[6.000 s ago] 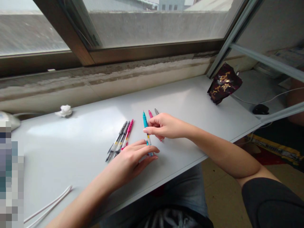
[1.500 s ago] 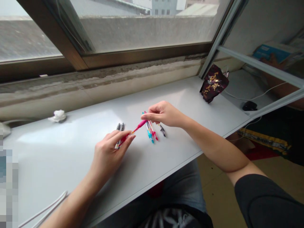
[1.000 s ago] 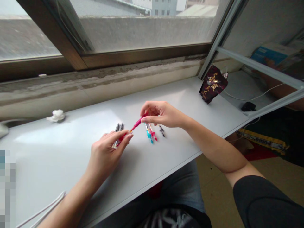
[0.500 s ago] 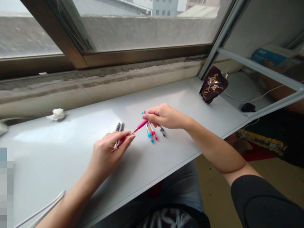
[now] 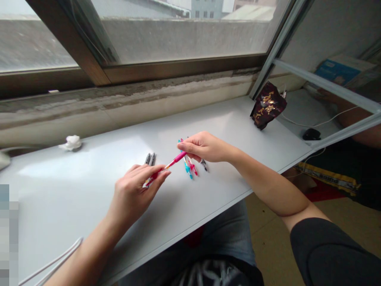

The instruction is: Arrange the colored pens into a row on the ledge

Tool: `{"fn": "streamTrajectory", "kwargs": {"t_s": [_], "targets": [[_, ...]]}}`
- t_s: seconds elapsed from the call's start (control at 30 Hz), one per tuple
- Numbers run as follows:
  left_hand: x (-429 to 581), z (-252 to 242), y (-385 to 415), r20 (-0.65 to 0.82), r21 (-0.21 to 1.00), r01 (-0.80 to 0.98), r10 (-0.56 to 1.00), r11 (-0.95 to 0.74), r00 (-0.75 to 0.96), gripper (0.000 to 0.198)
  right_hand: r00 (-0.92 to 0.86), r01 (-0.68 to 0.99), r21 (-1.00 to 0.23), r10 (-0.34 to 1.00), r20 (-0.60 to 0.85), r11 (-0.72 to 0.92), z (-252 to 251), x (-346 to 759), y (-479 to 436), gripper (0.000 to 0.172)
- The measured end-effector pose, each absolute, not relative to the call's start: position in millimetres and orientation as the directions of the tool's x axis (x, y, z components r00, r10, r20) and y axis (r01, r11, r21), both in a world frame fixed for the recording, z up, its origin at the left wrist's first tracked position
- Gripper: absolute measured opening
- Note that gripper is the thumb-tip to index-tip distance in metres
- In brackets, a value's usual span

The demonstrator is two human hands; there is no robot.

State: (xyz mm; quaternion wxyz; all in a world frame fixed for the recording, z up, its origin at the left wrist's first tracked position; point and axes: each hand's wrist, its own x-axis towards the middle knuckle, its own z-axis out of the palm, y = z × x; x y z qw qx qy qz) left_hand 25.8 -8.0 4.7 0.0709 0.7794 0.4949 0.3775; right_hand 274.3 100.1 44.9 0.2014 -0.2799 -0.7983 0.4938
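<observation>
Sitting at a long white table [image 5: 65,186], the person has blue jeans [image 5: 229,234] and a dark sleeve [image 5: 327,254] close by, with a tan floor [image 5: 274,238] below. There are two hands and six pens. The left hand [image 5: 131,194] and the right hand [image 5: 205,147] both hold one pink pen [image 5: 175,159] above the table. The left fingers [image 5: 156,170] curl shut around its low end, and the right fingers [image 5: 186,147] pinch its pink grip. Just past the left hand lie two gray pens [image 5: 150,159]. Under the right hand lie a blue pen [image 5: 187,169], a red pen [image 5: 193,169], and a gray pen [image 5: 203,164]. The table also has one white tissue ball [image 5: 71,143], one white cord [image 5: 53,262], and one dark red bag [image 5: 268,106]. Farther off are one black mouse [image 5: 311,134], one blue box [image 5: 339,69], and a brown window frame [image 5: 178,69].
</observation>
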Motion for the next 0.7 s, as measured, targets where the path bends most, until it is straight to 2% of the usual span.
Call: {"fn": "streamTrajectory", "kwargs": {"t_s": [0.1,0.23,0.4,0.47,0.53,0.6,0.7], "targets": [[26.8,3.0,-8.7,0.426,0.586,0.678,0.88,-0.444,0.209,0.024,-0.754,0.164,-0.909,0.643,0.135,0.382,47.1,276.0,98.6,0.051],[26.7,0.3,-10.6,0.395,0.643,0.652,0.903,-0.402,0.168,0.027,-0.727,0.143,-0.912,0.666,0.167,0.385,47.9,274.3,96.4,0.056],[28.3,1.3,-13.7,0.411,0.652,0.675,0.909,-0.345,0.067,0.027,-0.71,0.106,-0.957,0.694,0.118,0.271,46.0,270.5,96.8,0.054],[30.0,4.6,-14.3,0.39,0.657,0.645,0.908,-0.391,0.153,0.031,-0.673,0.103,-0.975,0.736,0.077,0.196,43.2,268.7,98.8,0.049],[32.2,8.3,-14.8,0.395,0.641,0.564,0.853,-0.521,0.339,0.033,-0.627,0.11,-0.986,0.779,0.027,0.123,39.2,266.6,101.1,0.046],[34.8,10.8,-15.6,0.423,0.601,0.465,0.752,-0.65,0.505,0.028,-0.615,0.123,-0.99,0.788,-0.021,0.07,34.9,264.5,102.3,0.046],[37.7,10.7,-17.6,0.462,0.523,0.429,0.669,-0.736,0.583,0.016,-0.658,0.135,-0.99,0.75,-0.067,0.03,30.5,261.8,100.1,0.043]]}}
